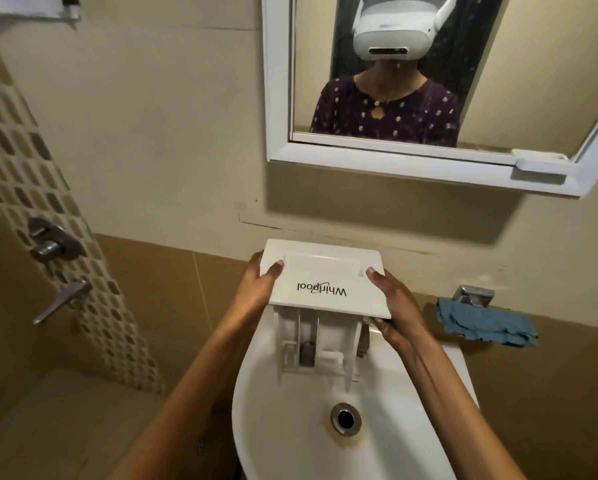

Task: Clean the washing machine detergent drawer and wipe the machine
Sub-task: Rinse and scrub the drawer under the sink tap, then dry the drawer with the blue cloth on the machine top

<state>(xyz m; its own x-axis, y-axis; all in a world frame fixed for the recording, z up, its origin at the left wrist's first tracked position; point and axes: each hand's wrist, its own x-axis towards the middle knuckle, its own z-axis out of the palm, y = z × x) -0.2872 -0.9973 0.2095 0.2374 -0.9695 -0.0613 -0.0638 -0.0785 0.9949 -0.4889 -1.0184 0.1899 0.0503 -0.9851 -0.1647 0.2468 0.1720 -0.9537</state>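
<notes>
A white detergent drawer (325,282) with a Whirlpool front panel hangs over the white sink (290,427), its panel facing up and away and its compartments pointing down toward the basin. My left hand (256,289) grips the panel's left edge, thumb on top. My right hand (398,306) grips the right edge, thumb on top and fingers under the corner. A blue cloth (484,323) lies on the ledge to the right of the sink.
A metal tap (472,295) sits behind the blue cloth. A white-framed mirror (411,161) hangs on the wall above the sink. Shower valves (53,242) and a lever (63,299) stick out of the tiled wall on the left. The drain (345,419) lies below the drawer.
</notes>
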